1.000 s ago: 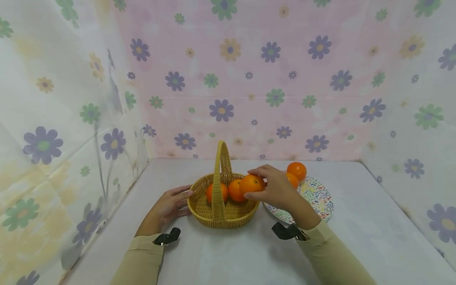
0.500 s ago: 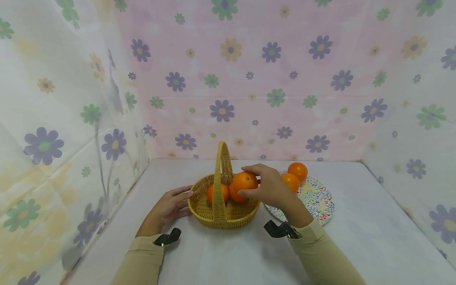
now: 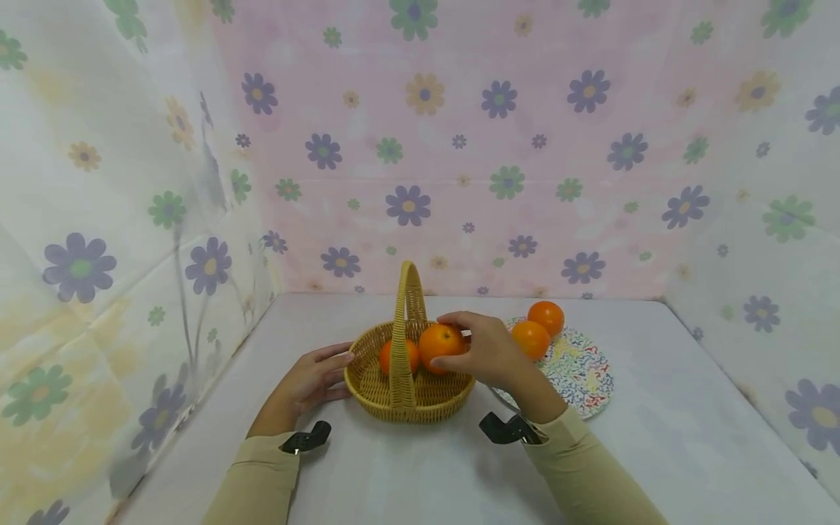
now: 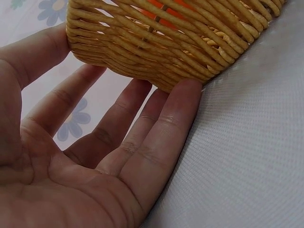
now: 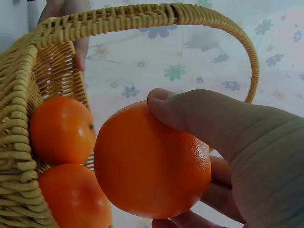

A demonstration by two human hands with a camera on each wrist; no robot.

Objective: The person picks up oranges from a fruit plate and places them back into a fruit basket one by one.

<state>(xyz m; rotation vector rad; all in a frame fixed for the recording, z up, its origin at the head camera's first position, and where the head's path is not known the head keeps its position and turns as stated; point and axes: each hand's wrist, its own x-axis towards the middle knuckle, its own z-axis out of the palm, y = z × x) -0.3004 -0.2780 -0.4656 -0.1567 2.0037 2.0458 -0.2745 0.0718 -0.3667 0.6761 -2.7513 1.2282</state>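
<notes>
Right wrist view: the person's right hand (image 3: 482,354) grasps an orange (image 5: 152,161), its thumb pressed on one side and its fingers curled round the other. The head view places this held orange at the right part of a yellow wicker basket (image 3: 407,413), to the right of the basket's tall arched handle (image 3: 402,357). Whether it touches the fruit below cannot be told.

Close by the grip, inside the basket, two more oranges lie side by side: one fruit (image 5: 61,130) with its dark stem spot showing, and a neighbouring fruit (image 5: 73,197) partly hidden behind the held one.

Farther left of the grip, the left hand (image 3: 318,379) rests its extended fingertips against the basket's outer left side, without clasping it.

To the right of the grip, partly behind the right forearm, sits a round white plate (image 3: 584,379) with multicoloured squiggles. A nearer orange (image 3: 530,341) lies on it, and a farther orange (image 3: 546,318) sits just beyond, at the far rim.

Beneath everything is a pale table (image 3: 394,474); beyond the grip rises a pink flower-printed backdrop (image 3: 446,164).
</notes>
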